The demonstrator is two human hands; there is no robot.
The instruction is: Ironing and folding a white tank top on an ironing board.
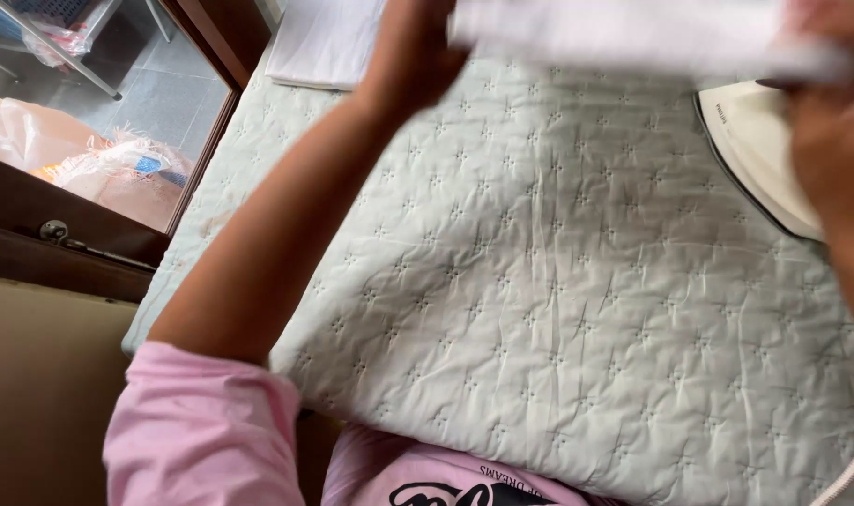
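A white cloth [633, 33] is stretched, blurred, across the top of the view above a pale green quilted pad [539, 281]. My left hand [413, 52] grips its left end, fingers closed round the edge. My right hand [834, 112] holds the right end at the frame's right edge. Just under my right hand a white iron [750, 141] rests on the pad. My left forearm runs diagonally down to a pink sleeve [202, 431].
A folded white cloth [319, 42] lies at the pad's far left corner. Left of the pad is a dark wooden window frame [80, 234] with plastic bags behind the glass. A white cord [848, 473] crosses the lower right corner.
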